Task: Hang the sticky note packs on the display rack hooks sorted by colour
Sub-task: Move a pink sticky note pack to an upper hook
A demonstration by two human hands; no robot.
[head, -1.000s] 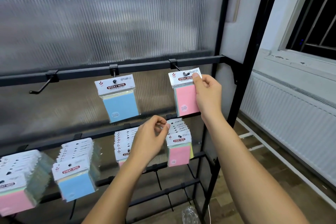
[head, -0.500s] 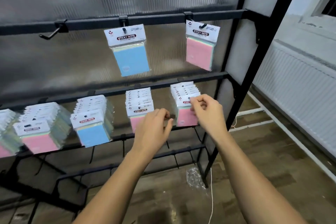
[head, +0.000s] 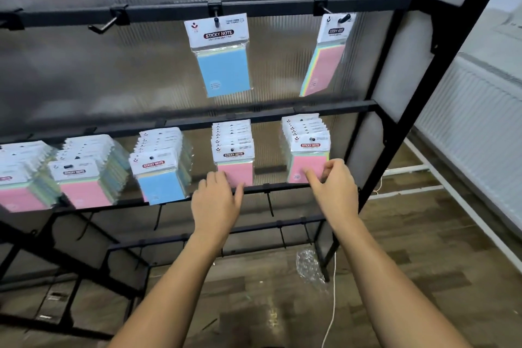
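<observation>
The right hand [head: 334,186] pinches a glossy plastic-wrapped pink sticky note pack [head: 308,161] while the left hand [head: 216,200], fingers relaxed, touches another pink rectangular pack [head: 234,169].

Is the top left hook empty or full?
Empty. The top left hook sticks out bare from the top rail, no pack on it.

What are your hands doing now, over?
Right hand pinching front pink pack on the rightmost middle-row hook. Left hand open at neighbouring pink stack. Nothing blocking.
</observation>
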